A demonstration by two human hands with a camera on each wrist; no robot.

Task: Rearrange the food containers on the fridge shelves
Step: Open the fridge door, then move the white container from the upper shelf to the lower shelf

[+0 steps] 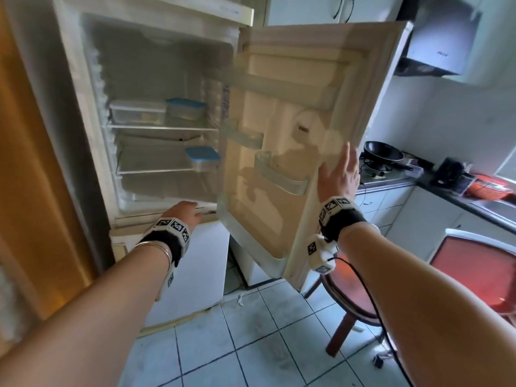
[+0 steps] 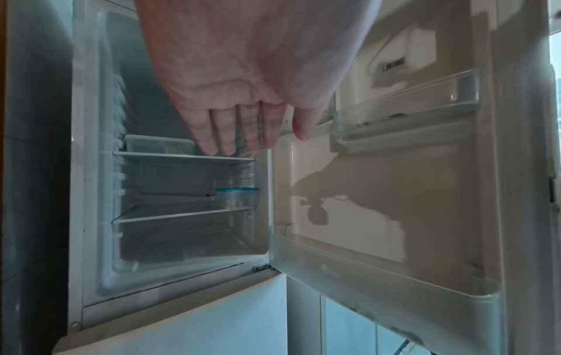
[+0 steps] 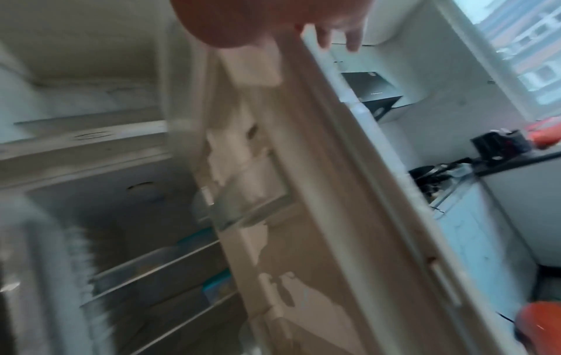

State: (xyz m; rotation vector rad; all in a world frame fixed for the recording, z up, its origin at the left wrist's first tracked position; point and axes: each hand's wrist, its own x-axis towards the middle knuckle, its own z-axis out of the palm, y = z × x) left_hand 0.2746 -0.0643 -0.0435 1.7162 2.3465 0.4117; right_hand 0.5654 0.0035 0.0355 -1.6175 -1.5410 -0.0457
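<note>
Right wrist view is smeared by blur; containers there are reduced to blue streaks. Contents of the upper-shelf blue-lidded container cannot be told. Left hand is cut off by the top edge, upper shelf partly hidden behind its fingers

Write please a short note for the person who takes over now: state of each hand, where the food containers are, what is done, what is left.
Left hand: open, holds nothing, reaching toward the fridge interior below the lower shelf.
Right hand: open, fingers straight at the outer edge of the open fridge door.
Upper shelf: clear container on the left, blue-lidded container right of it.
Lower shelf: one blue-lidded tub, at the right end.
Done: door is open.
Left: no container is in hand yet; the rearranging itself.
</note>
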